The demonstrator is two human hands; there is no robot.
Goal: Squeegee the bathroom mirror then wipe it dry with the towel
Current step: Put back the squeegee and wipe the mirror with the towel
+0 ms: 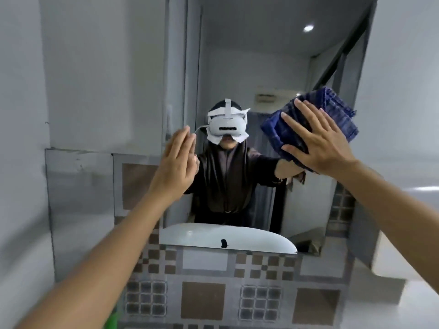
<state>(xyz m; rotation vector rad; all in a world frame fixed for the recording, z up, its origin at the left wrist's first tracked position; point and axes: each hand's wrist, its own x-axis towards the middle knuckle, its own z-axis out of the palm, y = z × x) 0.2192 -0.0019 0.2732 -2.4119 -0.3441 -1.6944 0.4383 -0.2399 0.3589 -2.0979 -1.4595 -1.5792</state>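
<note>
The bathroom mirror (249,67) hangs on the wall straight ahead and reflects a person in dark clothes wearing a white headset. My right hand (318,141) lies flat, fingers spread, pressing a folded dark blue towel (332,108) against the glass on the mirror's right side. My left hand (177,162) is raised in front of the mirror's left edge, palm turned toward the glass, fingers straight and together, holding nothing. No squeegee is in view.
A white washbasin with a dark tap (223,243) shows as a reflection at the mirror's lower edge. Brown-and-grey patterned wall tiles (204,300) run below the mirror. Plain grey-white walls stand left and right. Something green (114,321) peeks out at the bottom left.
</note>
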